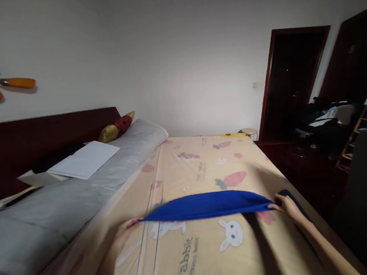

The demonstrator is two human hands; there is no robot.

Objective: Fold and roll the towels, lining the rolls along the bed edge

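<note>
A piece of blue cloth [204, 205] is stretched between my two hands above the bed sheet. My left hand [130, 224] pinches its left corner, fingers pressed together. At the other end, my right hand [286, 205] grips the right corner between thumb and fingers. The cloth's near edge runs nearly straight from hand to hand, while the far edge bows away from me. Beneath lies a cream bed sheet [204, 246] printed with rabbits, carrots and lettering. A dark item [298, 204] lies by my right hand; its kind is unclear.
Along the left runs a long grey cushion [81, 205] with a white sheet-like item [86, 159] on it. Behind stand a dark headboard [43, 135] and a red-and-gold pillow [117, 128]. A stool [249, 131] is past the bed's far end; a cluttered chair [321, 116] stands right.
</note>
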